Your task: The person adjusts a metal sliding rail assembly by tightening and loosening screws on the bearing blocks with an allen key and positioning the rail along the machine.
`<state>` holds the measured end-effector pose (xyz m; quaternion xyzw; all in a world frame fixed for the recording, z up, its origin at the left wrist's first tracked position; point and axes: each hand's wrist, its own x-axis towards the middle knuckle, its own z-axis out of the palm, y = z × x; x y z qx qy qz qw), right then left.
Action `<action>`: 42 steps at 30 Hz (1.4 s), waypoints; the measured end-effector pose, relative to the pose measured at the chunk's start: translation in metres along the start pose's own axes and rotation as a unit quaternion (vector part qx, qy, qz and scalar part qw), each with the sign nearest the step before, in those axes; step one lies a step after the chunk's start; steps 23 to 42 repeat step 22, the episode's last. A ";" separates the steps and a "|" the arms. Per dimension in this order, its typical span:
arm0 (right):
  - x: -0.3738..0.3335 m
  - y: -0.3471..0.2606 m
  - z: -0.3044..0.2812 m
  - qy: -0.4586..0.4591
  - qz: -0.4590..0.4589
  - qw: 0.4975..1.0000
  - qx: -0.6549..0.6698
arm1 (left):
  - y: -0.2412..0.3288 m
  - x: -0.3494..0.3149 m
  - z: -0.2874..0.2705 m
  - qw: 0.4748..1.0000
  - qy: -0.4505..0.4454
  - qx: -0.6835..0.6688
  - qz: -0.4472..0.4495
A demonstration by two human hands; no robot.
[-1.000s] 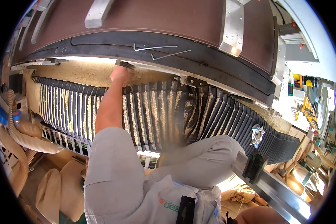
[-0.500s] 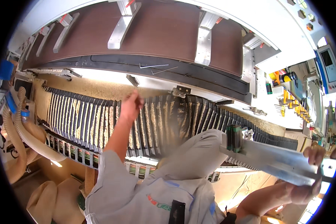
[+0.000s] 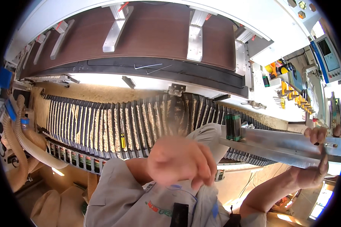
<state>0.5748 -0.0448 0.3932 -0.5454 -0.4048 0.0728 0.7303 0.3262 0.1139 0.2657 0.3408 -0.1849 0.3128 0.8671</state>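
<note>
My left hand is raised in front of my shirt, smeared by motion. Its fingers point down and to the right, and I cannot make out whether anything is in them. At the far right, my right hand grips the end of a long silvery metal bar, with fingertips over its top edge. The bar reaches left across my knee. At its left end sits a dark block with green sides. A slim yellow-and-black tool lies on the ribbed black bellows, which is coated with wood chips.
Beyond the bellows runs a black rail with two thin hex keys on it. Metal arms stand over a brown panel. Ribbed hoses hang at the left, and a control panel stands at the right.
My left hand has drawn back from over the bellows toward my body, uncovering the yellow-and-black tool. The bar stays in my right hand. The whole view has shifted slightly.
</note>
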 end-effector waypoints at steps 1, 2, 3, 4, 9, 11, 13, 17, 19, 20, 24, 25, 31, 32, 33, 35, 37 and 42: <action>0.000 0.000 -0.001 0.006 0.002 1.000 -0.004 | -0.010 -0.002 -0.002 0.995 0.071 -0.075 -0.006; 0.001 0.001 0.000 0.008 0.004 1.000 -0.005 | -0.019 -0.006 -0.004 0.979 0.144 -0.146 -0.011; 0.003 0.003 0.000 0.006 0.012 1.000 0.006 | -0.029 -0.011 -0.006 0.973 0.179 -0.146 -0.003; 0.004 0.004 -0.001 0.006 0.014 1.000 0.011 | -0.030 -0.013 -0.010 0.973 0.178 -0.146 -0.007; 0.009 0.009 -0.007 -0.015 0.024 0.998 0.050 | -0.026 0.006 -0.005 0.971 0.195 -0.116 -0.079; 0.010 0.009 -0.009 -0.033 0.024 0.997 0.062 | -0.023 0.013 0.003 0.964 0.212 -0.123 -0.107; 0.009 0.010 -0.009 -0.050 0.029 0.995 0.080 | -0.027 0.016 0.008 0.969 0.225 -0.061 -0.086; 0.011 0.015 0.004 -0.041 0.022 0.995 0.089 | -0.055 0.008 -0.024 0.954 0.236 0.163 -0.081; 0.015 0.016 -0.001 -0.080 0.019 0.990 0.114 | -0.072 0.014 -0.042 0.927 0.234 0.284 -0.067; 0.015 0.017 0.000 -0.092 0.017 0.987 0.128 | -0.085 0.014 -0.058 0.906 0.208 0.368 -0.037; 0.016 0.018 -0.001 -0.114 0.012 0.981 0.154 | -0.104 0.017 -0.078 0.874 0.242 0.419 -0.049; 0.016 0.018 -0.001 -0.114 0.012 0.981 0.154 | -0.104 0.017 -0.078 0.874 0.242 0.419 -0.049; 0.016 0.018 -0.001 -0.114 0.012 0.981 0.154 | -0.104 0.017 -0.078 0.874 0.242 0.419 -0.049; 0.016 0.018 -0.001 -0.114 0.012 0.981 0.154 | -0.104 0.017 -0.078 0.874 0.242 0.419 -0.049; 0.016 0.018 -0.001 -0.114 0.012 0.981 0.154 | -0.104 0.017 -0.078 0.874 0.242 0.419 -0.049; 0.016 0.018 -0.001 -0.114 0.012 0.981 0.154 | -0.104 0.017 -0.078 0.874 0.242 0.419 -0.049; 0.016 0.018 -0.001 -0.114 0.012 0.981 0.154 | -0.104 0.017 -0.078 0.874 0.242 0.419 -0.049; 0.016 0.018 -0.001 -0.114 0.012 0.981 0.154 | -0.104 0.017 -0.078 0.874 0.242 0.419 -0.049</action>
